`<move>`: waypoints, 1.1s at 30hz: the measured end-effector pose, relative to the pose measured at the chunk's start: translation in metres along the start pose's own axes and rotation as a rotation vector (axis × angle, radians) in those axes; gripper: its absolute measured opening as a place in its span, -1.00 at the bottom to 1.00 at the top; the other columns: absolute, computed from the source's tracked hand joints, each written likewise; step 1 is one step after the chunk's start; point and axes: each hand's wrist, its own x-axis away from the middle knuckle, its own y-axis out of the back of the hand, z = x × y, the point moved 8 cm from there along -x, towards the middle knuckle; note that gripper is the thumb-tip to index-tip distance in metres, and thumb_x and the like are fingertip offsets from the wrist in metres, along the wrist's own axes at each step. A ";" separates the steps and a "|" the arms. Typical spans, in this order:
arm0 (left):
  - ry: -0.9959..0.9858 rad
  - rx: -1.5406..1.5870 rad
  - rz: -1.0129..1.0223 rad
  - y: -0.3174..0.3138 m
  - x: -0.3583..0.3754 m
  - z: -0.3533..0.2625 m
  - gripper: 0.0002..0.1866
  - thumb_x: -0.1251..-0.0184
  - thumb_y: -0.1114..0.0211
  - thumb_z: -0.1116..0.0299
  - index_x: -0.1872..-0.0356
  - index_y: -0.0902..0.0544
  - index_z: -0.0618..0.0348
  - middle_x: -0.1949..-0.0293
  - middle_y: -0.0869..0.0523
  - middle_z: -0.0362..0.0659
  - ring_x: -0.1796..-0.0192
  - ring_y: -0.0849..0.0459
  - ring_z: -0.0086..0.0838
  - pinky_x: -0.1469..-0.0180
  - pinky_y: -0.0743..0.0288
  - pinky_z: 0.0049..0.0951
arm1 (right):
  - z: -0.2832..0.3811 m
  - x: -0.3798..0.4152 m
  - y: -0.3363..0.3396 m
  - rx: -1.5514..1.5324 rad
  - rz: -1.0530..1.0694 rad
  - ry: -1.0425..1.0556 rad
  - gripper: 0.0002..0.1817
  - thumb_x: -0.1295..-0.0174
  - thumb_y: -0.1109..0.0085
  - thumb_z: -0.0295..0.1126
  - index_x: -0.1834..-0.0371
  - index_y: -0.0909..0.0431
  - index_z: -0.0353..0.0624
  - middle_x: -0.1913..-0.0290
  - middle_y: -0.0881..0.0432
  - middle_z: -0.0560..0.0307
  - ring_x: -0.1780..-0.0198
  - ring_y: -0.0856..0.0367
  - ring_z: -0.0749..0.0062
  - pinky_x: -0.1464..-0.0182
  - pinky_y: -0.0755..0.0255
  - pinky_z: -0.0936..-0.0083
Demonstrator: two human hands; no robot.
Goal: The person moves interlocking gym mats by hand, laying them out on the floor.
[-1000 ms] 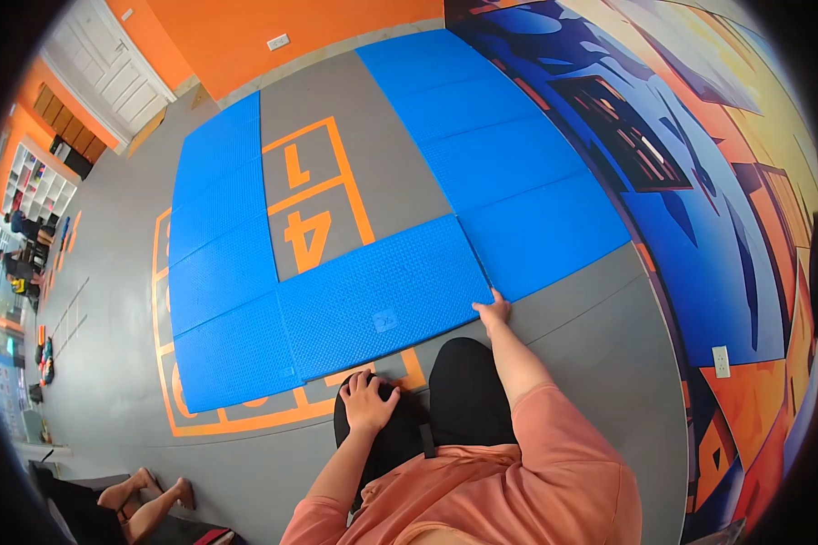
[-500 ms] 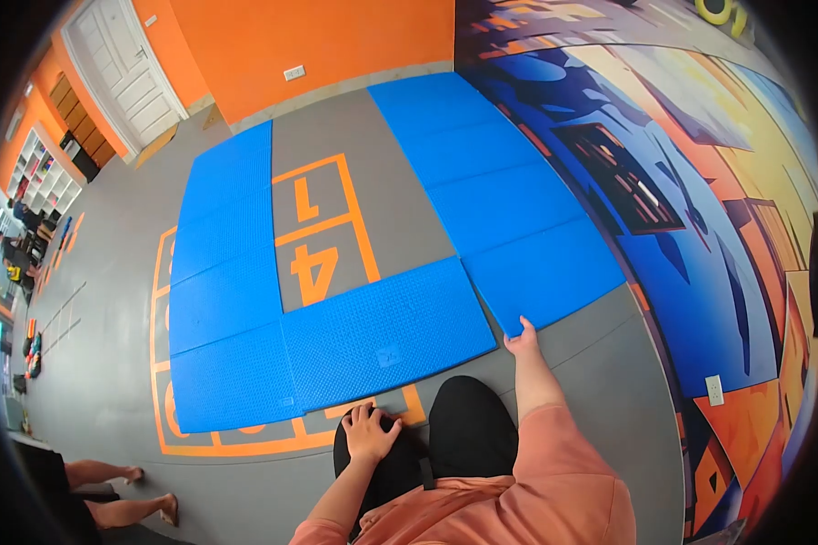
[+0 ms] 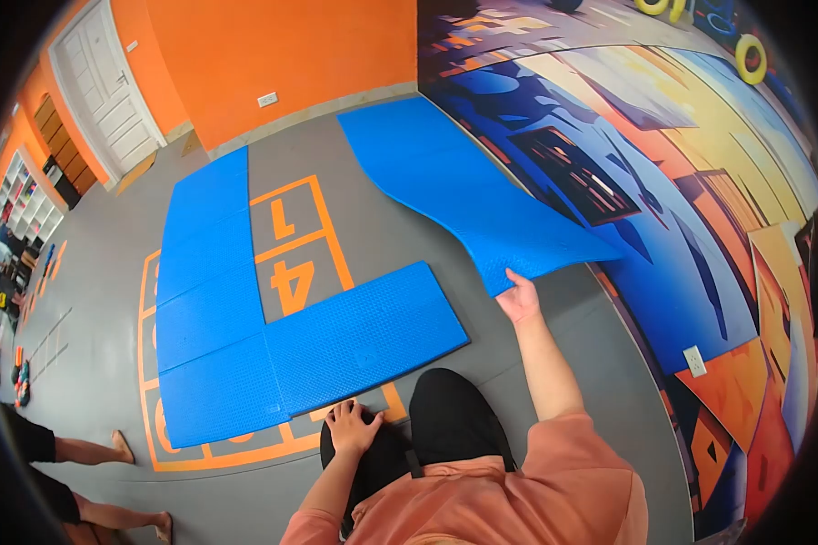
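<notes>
My right hand (image 3: 520, 298) grips the near left corner of a long blue foam mat (image 3: 482, 195), thumb on top. The mat's near end is lifted off the floor and its length bends in a wave, the far end lying flat near the orange wall. My left hand (image 3: 353, 427) rests with fingers spread on my black-clad knee and holds nothing. Just in front of it lies a second blue mat (image 3: 364, 336), flat and set crosswise. It meets another blue mat (image 3: 209, 245), which stretches away on the left.
Orange numbers and lines (image 3: 291, 286) mark the grey floor between the mats. A painted mural wall (image 3: 663, 218) runs along the right, with a socket (image 3: 693, 361) low on it. Another person's bare legs (image 3: 100, 454) are at lower left. A white door (image 3: 93, 86) stands at the back.
My right hand has raised the near end of the right mat, which now bends and has come away from the crosswise mat. My left hand stays on the knee.
</notes>
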 end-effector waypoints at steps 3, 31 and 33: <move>0.024 0.059 0.047 0.006 0.004 -0.009 -0.27 -0.24 -0.25 -0.39 -0.06 -0.73 0.10 -0.36 -0.54 -0.03 -0.48 -0.36 -0.17 -0.50 -0.06 -0.03 | 0.003 0.083 -0.026 0.052 0.102 -0.001 -0.47 -0.36 -0.14 -0.59 -0.42 -0.39 -0.31 -0.41 -0.51 -0.14 -0.44 -0.45 -0.05 -0.54 -0.27 -0.02; 0.527 1.855 0.633 -0.135 -0.074 -0.200 -0.52 -0.55 -0.11 0.37 -0.43 -0.39 0.19 -0.41 -0.50 0.07 -0.38 -0.53 -0.02 -0.42 -0.45 0.10 | 0.173 0.522 0.122 0.329 -0.458 0.068 -0.45 -0.23 -0.22 -0.41 -0.32 -0.50 -0.32 -0.17 -0.68 -0.17 -0.17 -0.69 0.01 -0.21 -0.60 0.04; 0.531 1.845 0.621 -0.127 -0.069 -0.199 -0.53 -0.53 -0.12 0.39 -0.41 -0.39 0.21 -0.36 -0.53 0.08 -0.35 -0.56 -0.02 -0.40 -0.48 0.08 | 0.178 0.523 0.176 0.338 -0.678 0.021 -0.46 -0.30 -0.22 -0.30 -0.33 -0.50 -0.30 -0.19 -0.68 -0.17 -0.16 -0.69 0.02 -0.23 -0.58 0.04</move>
